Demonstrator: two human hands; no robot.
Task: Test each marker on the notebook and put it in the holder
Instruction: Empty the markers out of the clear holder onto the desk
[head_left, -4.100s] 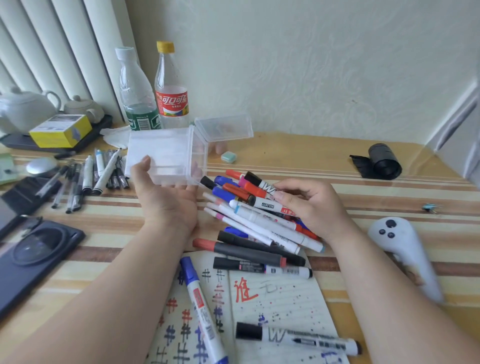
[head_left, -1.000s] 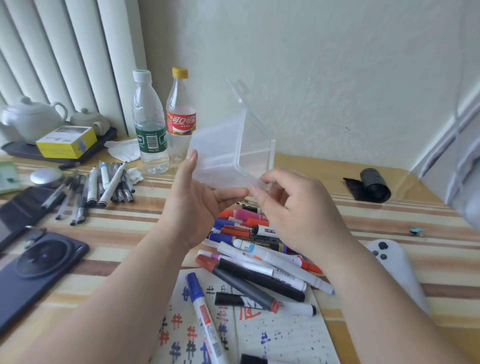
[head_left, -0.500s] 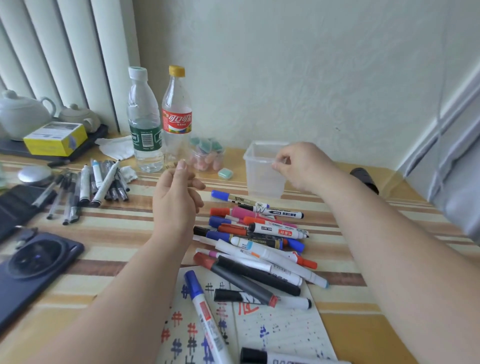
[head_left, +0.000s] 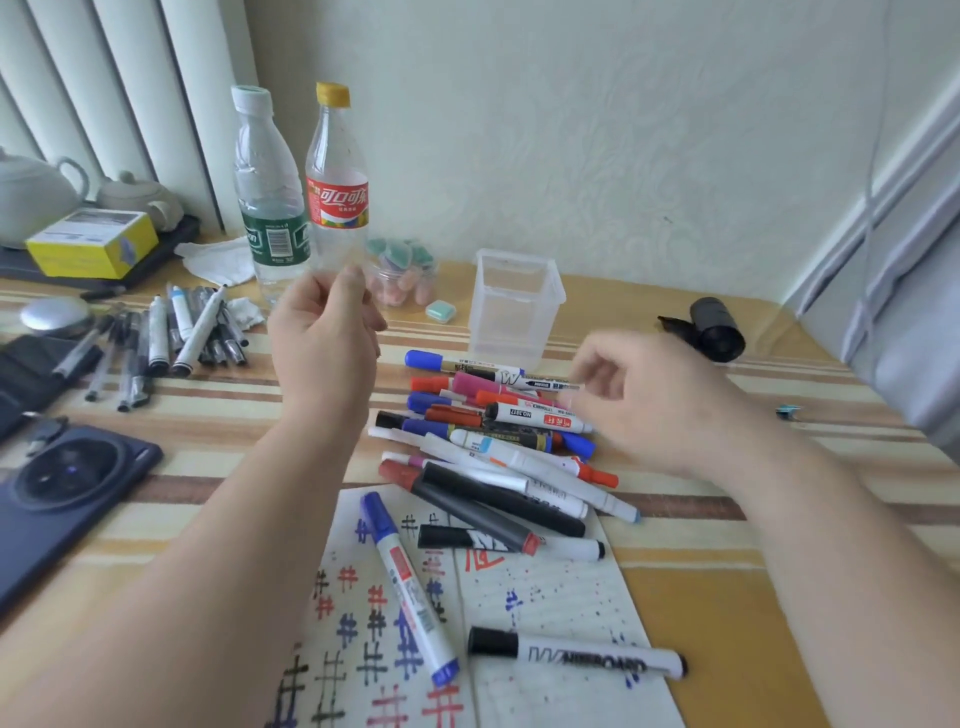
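Holder (head_left: 511, 317) upright behind marker pile (head_left: 498, 434), ready for filling; our left grip (head_left: 327, 338) loose, empty; right grip (head_left: 654, 405) blurred, we cannot tell.

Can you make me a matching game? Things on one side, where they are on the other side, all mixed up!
Things:
1. clear holder
2. blue marker with red label
3. yellow box
4. black roll

Places:
A. lying on the notebook
B. at the table's far right
C. on the dark tray, at the left
D. upright behind the marker pile

Pairs: 1-D, 2-A, 3-C, 4-B.
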